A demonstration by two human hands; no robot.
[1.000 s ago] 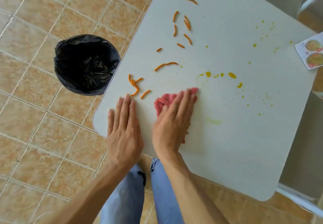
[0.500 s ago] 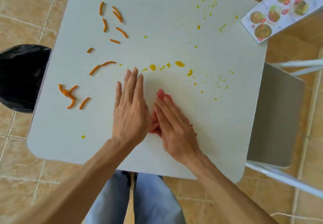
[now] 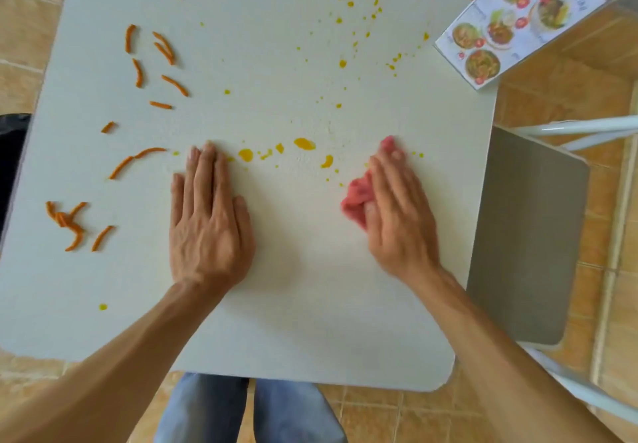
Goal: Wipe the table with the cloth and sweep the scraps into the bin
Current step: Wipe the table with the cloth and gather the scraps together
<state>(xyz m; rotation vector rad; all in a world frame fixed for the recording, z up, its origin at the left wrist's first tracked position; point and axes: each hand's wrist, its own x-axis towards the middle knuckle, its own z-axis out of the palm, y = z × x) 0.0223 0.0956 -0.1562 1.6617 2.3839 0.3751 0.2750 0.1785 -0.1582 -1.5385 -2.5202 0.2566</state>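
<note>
A white square table [image 3: 283, 321] fills the view. My right hand [image 3: 397, 211] presses flat on a crumpled pink cloth [image 3: 357, 195] at the table's right middle; the cloth shows at my thumb side and fingertips. My left hand [image 3: 207, 214] lies flat and palm down on the table's middle, holding nothing. Several orange scraps [image 3: 72, 225] are scattered along the left side, with more scraps [image 3: 165, 49] further back. Yellow sauce drops [image 3: 303, 144] lie between my two hands and speckle the far right. A sliver of the black bin [image 3: 8, 166] shows at the left edge.
A printed food menu card [image 3: 518, 21] overhangs the table's far right corner. A grey chair seat [image 3: 524, 235] with white metal legs stands to the right. Tan floor tiles surround the table, and my jeans show below its near edge.
My right hand has slid the cloth rightward, away from my left hand. The left hand stays flat near the middle. The view has shifted, so the bin is nearly out of frame.
</note>
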